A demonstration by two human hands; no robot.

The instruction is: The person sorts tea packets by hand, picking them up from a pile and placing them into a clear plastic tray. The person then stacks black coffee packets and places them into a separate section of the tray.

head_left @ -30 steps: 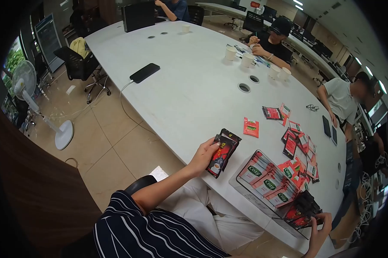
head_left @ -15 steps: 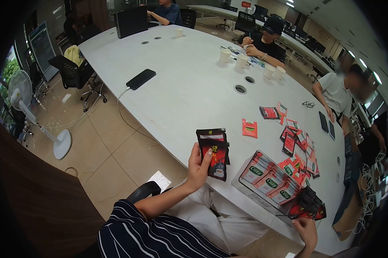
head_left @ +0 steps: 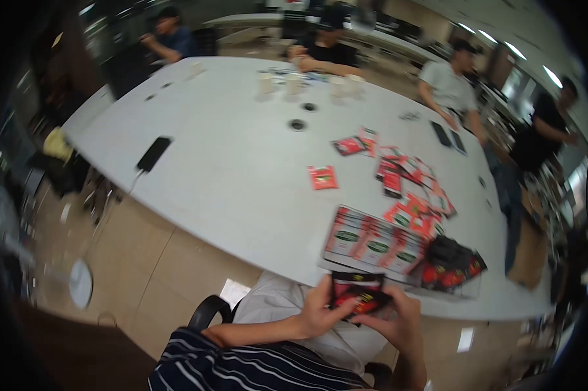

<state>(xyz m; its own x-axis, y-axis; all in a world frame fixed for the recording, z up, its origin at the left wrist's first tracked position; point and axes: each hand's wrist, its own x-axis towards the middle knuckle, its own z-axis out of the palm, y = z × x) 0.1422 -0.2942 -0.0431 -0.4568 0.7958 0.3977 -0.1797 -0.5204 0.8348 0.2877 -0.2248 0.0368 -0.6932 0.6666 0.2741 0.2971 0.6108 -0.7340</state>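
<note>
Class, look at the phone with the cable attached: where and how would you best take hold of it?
Probably by its two long edges, around the middle, from above: the phone lies flat on the table, longer than it is wide, and the cable occupies its near end.

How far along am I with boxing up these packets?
Pink packets already stand in the clear box, with black ones at its right end. Your left hand and right hand hold more black packets. Seemingly left: the loose pile beyond the box and a lone pink packet.
</note>
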